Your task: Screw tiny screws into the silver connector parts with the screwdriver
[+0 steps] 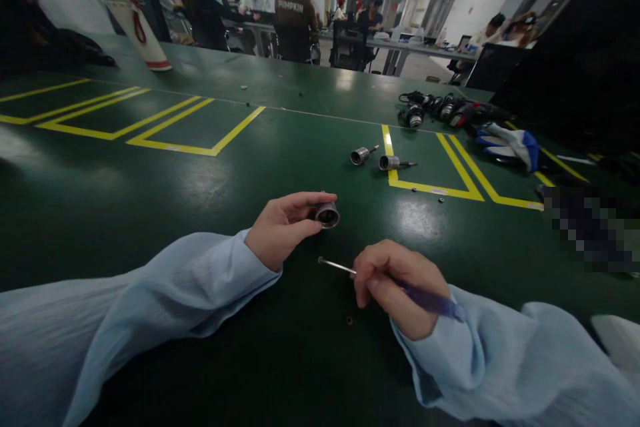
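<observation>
My left hand (283,227) rests on the green table (150,200) and pinches a short metal cylinder (327,215), its open end facing me. My right hand (395,283) is closed round a screwdriver (340,267) with a thin metal shaft and a blue-purple handle that sticks out behind the fingers. The shaft tip points left, a little below the cylinder and apart from it. A small dark screw (349,320) lies on the table just under my right hand.
Two more metal cylinders with pins (361,155) (393,162) lie farther back by yellow floor-tape lines. A pile of dark parts (430,108) and a blue-white glove (510,143) sit at the right. A white container (134,23) stands far left. People sit at tables behind.
</observation>
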Tool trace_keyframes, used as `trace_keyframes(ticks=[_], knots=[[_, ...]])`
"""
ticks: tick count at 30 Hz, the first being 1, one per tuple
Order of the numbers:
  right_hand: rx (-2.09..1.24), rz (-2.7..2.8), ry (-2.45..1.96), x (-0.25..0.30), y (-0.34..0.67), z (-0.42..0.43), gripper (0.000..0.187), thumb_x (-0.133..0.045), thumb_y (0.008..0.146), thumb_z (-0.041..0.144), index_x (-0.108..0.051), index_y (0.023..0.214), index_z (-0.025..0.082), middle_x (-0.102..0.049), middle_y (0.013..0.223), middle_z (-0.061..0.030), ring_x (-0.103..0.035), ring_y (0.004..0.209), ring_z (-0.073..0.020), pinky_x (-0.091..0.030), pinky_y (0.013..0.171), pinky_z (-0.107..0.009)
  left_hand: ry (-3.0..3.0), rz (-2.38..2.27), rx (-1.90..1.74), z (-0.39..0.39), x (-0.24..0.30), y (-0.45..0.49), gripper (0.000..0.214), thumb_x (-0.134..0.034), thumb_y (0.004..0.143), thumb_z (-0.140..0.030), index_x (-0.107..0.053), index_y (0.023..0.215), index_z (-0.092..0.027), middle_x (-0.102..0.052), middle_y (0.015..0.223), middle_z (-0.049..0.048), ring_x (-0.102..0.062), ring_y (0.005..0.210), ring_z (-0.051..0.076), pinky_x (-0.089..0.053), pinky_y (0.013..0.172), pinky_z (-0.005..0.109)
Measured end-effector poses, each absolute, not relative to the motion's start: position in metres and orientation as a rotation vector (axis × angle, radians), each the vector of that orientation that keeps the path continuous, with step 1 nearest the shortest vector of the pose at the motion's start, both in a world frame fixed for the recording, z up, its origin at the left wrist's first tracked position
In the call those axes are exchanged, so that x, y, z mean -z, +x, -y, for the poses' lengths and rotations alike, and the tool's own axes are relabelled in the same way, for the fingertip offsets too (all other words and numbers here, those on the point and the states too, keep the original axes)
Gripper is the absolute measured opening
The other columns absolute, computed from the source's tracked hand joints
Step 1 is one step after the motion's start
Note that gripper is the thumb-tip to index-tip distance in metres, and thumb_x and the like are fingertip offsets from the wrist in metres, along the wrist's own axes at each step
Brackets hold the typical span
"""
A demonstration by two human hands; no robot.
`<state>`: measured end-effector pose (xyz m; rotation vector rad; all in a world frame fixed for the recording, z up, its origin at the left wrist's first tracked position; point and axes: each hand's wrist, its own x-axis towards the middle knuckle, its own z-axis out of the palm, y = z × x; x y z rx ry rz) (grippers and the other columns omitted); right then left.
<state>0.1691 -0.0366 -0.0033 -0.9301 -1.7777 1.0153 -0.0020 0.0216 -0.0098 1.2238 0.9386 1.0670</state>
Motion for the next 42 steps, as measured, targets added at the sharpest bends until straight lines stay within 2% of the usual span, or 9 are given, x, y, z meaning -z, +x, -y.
trace_keyframes(ticks=[4, 7, 18, 24, 42], knots=[[-0.662, 1.743, -1.096, 0.002, 0.168, 0.034, 0.018, -0.040, 0.071, 0.005, -0.050, 0.072, 0.020, -0.056, 0.058, 0.0024, -0.054, 0.054, -0.0097, -0.041, 0.056, -0.024, 1.246, -0.915, -1.030, -0.021, 0.009, -0.003, 0.038, -0.061, 0.061, -0.007, -0.062, 0.098, -0.014, -0.067, 0.093, 0.0067, -0.062, 0.087, 0.019, -0.046, 0.086, 0.035], [-0.568, 1.780, -1.145, 0.004, 0.166, 0.031, 0.020, -0.040, 0.069, 0.003, -0.050, 0.072, 0.020, -0.056, 0.060, 0.0026, -0.052, 0.055, -0.0095, -0.041, 0.057, -0.023, 1.274, -0.902, -1.021, -0.019, 0.007, -0.003, 0.039, -0.062, 0.061, -0.008, -0.061, 0.099, -0.014, -0.067, 0.094, 0.0069, -0.063, 0.086, 0.018, -0.047, 0.085, 0.035], [-0.599, 1.965, -1.119, 0.009, 0.163, 0.024, 0.018, -0.039, 0.071, 0.005, -0.049, 0.075, 0.020, -0.056, 0.063, 0.0026, -0.052, 0.056, -0.0097, -0.040, 0.057, -0.022, 1.409, -0.922, -1.034, -0.017, 0.004, -0.002, 0.033, -0.062, 0.061, -0.009, -0.061, 0.093, -0.013, -0.063, 0.102, 0.0090, -0.063, 0.086, 0.020, -0.051, 0.077, 0.030], [-0.542, 2.023, -1.008, 0.013, 0.158, 0.021, 0.019, -0.035, 0.069, 0.006, -0.047, 0.073, 0.021, -0.055, 0.060, 0.0007, -0.052, 0.058, -0.0116, -0.041, 0.060, -0.024, 1.405, -1.028, -1.083, -0.016, 0.004, 0.002, 0.026, -0.060, 0.060, -0.008, -0.060, 0.086, -0.012, -0.066, 0.094, 0.0084, -0.064, 0.080, 0.019, -0.053, 0.071, 0.028], [-0.504, 2.027, -0.935, 0.012, 0.159, 0.024, 0.019, -0.037, 0.070, 0.005, -0.049, 0.072, 0.020, -0.054, 0.059, 0.0016, -0.051, 0.056, -0.0099, -0.040, 0.056, -0.022, 1.446, -1.035, -1.092, -0.008, 0.005, 0.004, 0.022, -0.054, 0.059, -0.004, -0.060, 0.079, -0.012, -0.066, 0.092, 0.0078, -0.063, 0.083, 0.019, -0.052, 0.076, 0.031]])
